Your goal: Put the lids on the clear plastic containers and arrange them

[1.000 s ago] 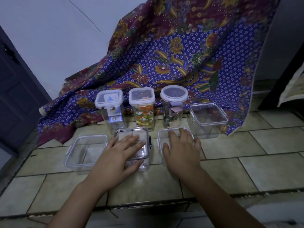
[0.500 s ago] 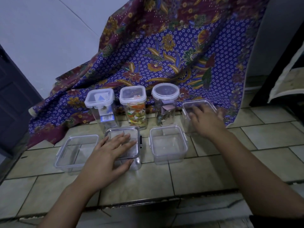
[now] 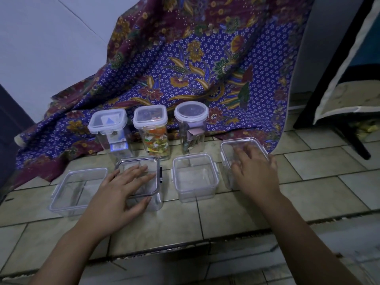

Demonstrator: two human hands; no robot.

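Four low clear containers stand in a front row on the tiled floor. My left hand lies on the dark-rimmed lid of the second container, fingers spread on top, thumb hooked on its front edge. My right hand covers the lid of the rightmost container, fingers curled over it and blurred. The leftmost container and the third container stand untouched with lids on. Behind them stand three tall lidded containers: a square one, one with coloured paper, and a round one.
A purple floral cloth hangs behind the containers and spreads on the floor. A dark door is at the left, and a dark frame with a leg stands at the right. A step edge runs across the floor near me.
My right hand left the third container, reached to the rightmost one and has drawn it nearer the front row. My left hand has stayed on the dark-rimmed lid.
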